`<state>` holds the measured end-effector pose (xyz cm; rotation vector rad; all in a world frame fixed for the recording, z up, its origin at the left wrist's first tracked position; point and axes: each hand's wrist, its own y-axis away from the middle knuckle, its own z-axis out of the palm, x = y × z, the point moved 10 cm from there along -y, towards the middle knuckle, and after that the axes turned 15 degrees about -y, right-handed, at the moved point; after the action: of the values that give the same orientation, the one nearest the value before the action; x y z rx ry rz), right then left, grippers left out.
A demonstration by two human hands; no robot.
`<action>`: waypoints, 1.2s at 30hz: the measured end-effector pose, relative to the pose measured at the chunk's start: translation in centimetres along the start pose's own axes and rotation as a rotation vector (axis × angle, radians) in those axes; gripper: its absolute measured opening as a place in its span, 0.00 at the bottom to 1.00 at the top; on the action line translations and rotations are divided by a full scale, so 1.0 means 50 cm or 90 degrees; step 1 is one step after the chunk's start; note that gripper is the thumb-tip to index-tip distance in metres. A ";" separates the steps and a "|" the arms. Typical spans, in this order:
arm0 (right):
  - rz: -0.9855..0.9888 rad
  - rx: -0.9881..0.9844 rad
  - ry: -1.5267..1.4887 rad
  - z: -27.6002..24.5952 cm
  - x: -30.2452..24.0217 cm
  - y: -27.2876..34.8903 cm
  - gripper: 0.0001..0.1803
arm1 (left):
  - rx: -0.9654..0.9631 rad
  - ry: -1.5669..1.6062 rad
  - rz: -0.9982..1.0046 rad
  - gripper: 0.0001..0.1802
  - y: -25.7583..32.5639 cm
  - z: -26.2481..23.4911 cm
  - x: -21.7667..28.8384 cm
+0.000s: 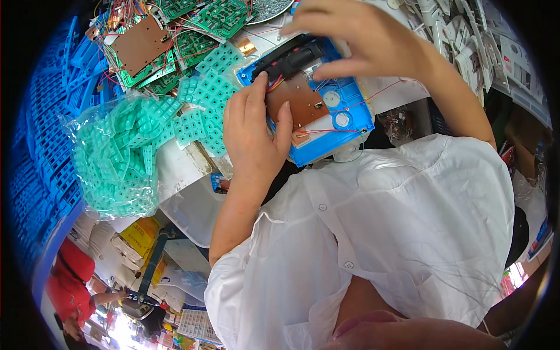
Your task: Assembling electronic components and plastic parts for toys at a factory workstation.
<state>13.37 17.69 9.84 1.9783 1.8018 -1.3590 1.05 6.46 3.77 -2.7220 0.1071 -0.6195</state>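
A blue plastic housing (353, 87), apparently a calculator's shell, lies tilted at the table's edge in front of me. Inside it sit a brown circuit board (298, 105), a long black plastic part (291, 60) along the far end, and thin coloured wires. My left hand (256, 119) grips the housing's left side, its index fingertip at the black part and its thumb over the board. Above the far right of the housing, my right hand (364, 38) is open, thumb apart from the bent fingers, with nothing seen in it.
Green turquoise rubber keypads (125, 149) fill a clear bag and spill beside it. Wired green circuit boards (219, 20) pile up behind. Blue plastic frames (44, 146) are stacked at far left, white plastic parts (466, 52) at far right. A person in red (73, 286) is at lower left.
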 end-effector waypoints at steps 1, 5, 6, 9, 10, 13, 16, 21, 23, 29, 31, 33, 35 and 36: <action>0.134 -0.075 -0.005 0.018 -0.001 -0.008 0.25 | -0.004 -0.005 0.001 0.31 -0.002 0.000 0.001; 0.068 -0.044 0.067 0.022 -0.013 -0.017 0.19 | -0.005 -0.016 0.010 0.31 -0.004 -0.002 0.001; 0.048 -0.033 0.101 0.027 -0.014 -0.010 0.20 | -0.002 -0.017 0.014 0.31 -0.004 -0.003 0.002; 0.091 -0.020 0.145 0.055 0.001 0.030 0.24 | -0.010 -0.012 0.012 0.31 -0.003 -0.002 0.004; 0.099 -0.033 0.165 0.059 0.001 0.031 0.25 | -0.007 -0.020 0.010 0.30 -0.003 -0.003 0.004; 0.112 -0.033 0.187 0.057 -0.002 0.027 0.23 | 0.000 -0.035 0.007 0.29 -0.002 -0.004 0.005; 0.106 0.015 0.116 0.041 -0.005 0.010 0.17 | 0.002 -0.039 0.010 0.30 0.001 -0.003 0.005; 0.136 0.000 0.213 0.056 0.002 0.017 0.17 | -0.006 -0.045 0.017 0.29 0.005 0.001 0.007; 0.156 0.009 0.163 0.051 0.010 0.018 0.18 | -0.018 -0.041 -0.016 0.29 0.006 -0.001 0.005; 0.103 0.028 0.086 0.040 0.038 0.036 0.21 | -0.080 -0.115 0.031 0.30 -0.014 -0.004 0.016; 0.108 0.038 0.075 0.028 0.030 0.038 0.21 | -0.108 -0.135 0.053 0.30 -0.019 -0.008 0.019; 0.132 0.058 0.067 -0.021 -0.009 0.038 0.19 | -0.143 -0.124 0.054 0.30 -0.029 -0.017 0.016; 0.136 0.129 0.055 -0.122 -0.064 0.075 0.17 | -0.164 -0.066 0.048 0.27 -0.045 -0.035 0.013; 0.129 0.187 0.033 -0.187 -0.091 0.114 0.16 | -0.178 -0.039 0.044 0.26 -0.051 -0.041 0.008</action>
<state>23.54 18.78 15.80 2.2865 1.4379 -1.5931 0.51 8.14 6.58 -2.9869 0.2920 -0.5350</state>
